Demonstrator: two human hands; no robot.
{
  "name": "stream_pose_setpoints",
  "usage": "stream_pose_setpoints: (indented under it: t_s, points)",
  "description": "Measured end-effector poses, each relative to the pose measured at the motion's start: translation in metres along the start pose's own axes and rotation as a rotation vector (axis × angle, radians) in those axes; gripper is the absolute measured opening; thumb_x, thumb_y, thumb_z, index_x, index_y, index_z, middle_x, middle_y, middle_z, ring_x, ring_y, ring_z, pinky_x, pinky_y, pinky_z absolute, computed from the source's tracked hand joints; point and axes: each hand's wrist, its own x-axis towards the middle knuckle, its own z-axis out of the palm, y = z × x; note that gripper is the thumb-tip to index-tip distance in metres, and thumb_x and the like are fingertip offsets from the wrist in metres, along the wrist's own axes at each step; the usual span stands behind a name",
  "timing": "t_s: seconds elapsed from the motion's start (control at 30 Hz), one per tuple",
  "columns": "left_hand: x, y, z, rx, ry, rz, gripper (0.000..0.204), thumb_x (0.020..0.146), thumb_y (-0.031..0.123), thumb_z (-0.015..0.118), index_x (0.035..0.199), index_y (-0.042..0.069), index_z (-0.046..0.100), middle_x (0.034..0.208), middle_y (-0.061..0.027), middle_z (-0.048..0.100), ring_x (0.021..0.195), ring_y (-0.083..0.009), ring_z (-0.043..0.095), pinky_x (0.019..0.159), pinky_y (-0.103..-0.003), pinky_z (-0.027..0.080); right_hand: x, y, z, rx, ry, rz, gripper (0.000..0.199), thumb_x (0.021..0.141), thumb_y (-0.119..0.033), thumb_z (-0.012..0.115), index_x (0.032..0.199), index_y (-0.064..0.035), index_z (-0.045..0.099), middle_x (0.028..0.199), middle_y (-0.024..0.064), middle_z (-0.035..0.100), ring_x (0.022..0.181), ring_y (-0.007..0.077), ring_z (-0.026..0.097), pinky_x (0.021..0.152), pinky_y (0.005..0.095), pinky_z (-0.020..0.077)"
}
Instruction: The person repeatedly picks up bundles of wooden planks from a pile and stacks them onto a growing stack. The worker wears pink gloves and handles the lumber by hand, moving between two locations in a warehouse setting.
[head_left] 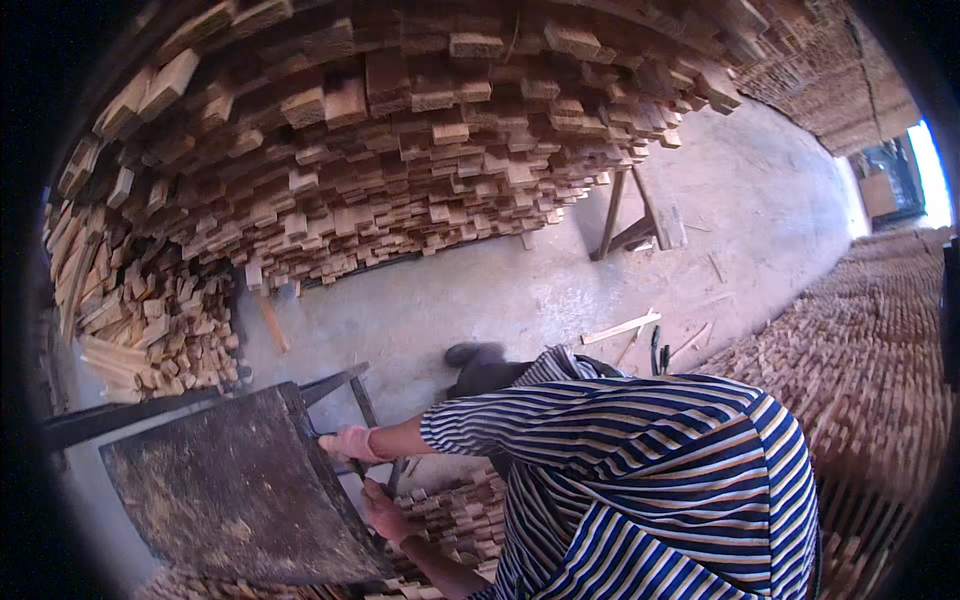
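Head view, floor: grey concrete floor (520, 290), dusty, scattered with thin offcuts; one pale slat (620, 328) lies loose near the middle.
Head view, room: a long shed walled in by timber. A great stack of cut wood blocks (400, 130) fills the back, and a looser heap (150, 320) slumps at the left.
Right side: tightly laid rows of wood (860, 370) run off toward a bright doorway (925, 170).
Trestle: a wooden trestle (630, 215) stands on the concrete, just beside the big stack.
Co-worker: a person in a striped shirt (650, 480) bends low, back to me.
Dark panel (235, 490): a flat, scuffed sheet at lower left, tilted, with dark bars (130, 410) behind it.
Upper hand (350, 443): gloved, at the panel's right edge, fingers curled against it.
Lower hand (385, 512): touching the same edge lower down; how tightly it closes, I cannot tell.
Wearer's own hands: out of the picture.
Underfoot there: small blocks (460, 515) are piled beneath the arms.
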Motion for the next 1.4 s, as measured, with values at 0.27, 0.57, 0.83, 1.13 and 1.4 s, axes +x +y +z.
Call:
stream_pose_setpoints:
  t_s: [0.27, 0.57, 0.83, 1.13, 1.4]
  points:
    - [0.0, -0.021, 0.006, 0.5, 0.25, 0.036, 0.081, 0.097, 0.073, 0.033, 0.104, 0.003, 0.071, 0.098, -0.0291, 0.069, 0.094, -0.0475, 0.065, 0.083, -0.054, 0.049, -0.043, -0.018, -0.016, 0.709, -0.247, 0.156, 0.047, 0.102, -0.05, 0.053, 0.118, -0.0058, 0.059, 0.105, 0.0097, 0.063, 0.098, 0.0299, 0.059, 0.084, 0.0503, 0.0486]
    - [-0.167, 0.027, 0.197, 0.227, 0.03, -0.032, 0.07, 0.097, 0.073, 0.035, 0.109, 0.015, 0.071, 0.099, -0.018, 0.073, 0.091, -0.0413, 0.069, 0.075, -0.053, 0.052, -0.185, 0.063, -0.187, 0.384, -0.036, 0.459, 0.043, 0.101, -0.043, 0.055, 0.12, -0.0052, 0.049, 0.107, 0.0157, 0.062, 0.107, 0.0371, 0.059, 0.09, 0.0539, 0.0479]
    - [-0.252, 0.077, 0.248, 0.201, -0.364, -0.062, 0.068, 0.098, 0.07, 0.033, 0.127, 0.016, 0.064, 0.115, -0.0209, 0.07, 0.107, -0.0421, 0.067, 0.089, -0.054, 0.051, -0.317, 0.051, -0.297, -0.953, -0.215, -0.056, 0.049, 0.09, -0.034, 0.067, 0.126, -0.0091, 0.044, 0.103, 0.0223, 0.068, 0.097, 0.0427, 0.068, 0.08, 0.0488, 0.0538]
    - [-0.256, 0.095, 0.251, 0.333, -0.252, 0.011, 0.068, 0.097, 0.073, 0.031, 0.129, 0.022, 0.064, 0.104, -0.0184, 0.074, 0.097, -0.0418, 0.07, 0.082, -0.053, 0.054, -0.301, 0.089, -0.304, -1.002, -0.119, -0.285, 0.043, 0.087, -0.027, 0.072, 0.119, -0.0092, 0.051, 0.099, 0.0222, 0.067, 0.095, 0.037, 0.069, 0.081, 0.045, 0.0534]
    - [-0.279, 0.032, 0.306, 0.204, 0.18, -0.068, 0.079, 0.089, 0.077, 0.046, 0.099, 0.005, 0.076, 0.095, -0.0229, 0.072, 0.091, -0.0385, 0.07, 0.078, -0.049, 0.055, -0.328, 0.084, -0.281, 0.418, -0.399, 0.373, 0.052, 0.1, -0.057, 0.053, 0.109, -0.0073, 0.067, 0.097, 0.01, 0.072, 0.088, 0.0287, 0.068, 0.074, 0.0457, 0.0554]
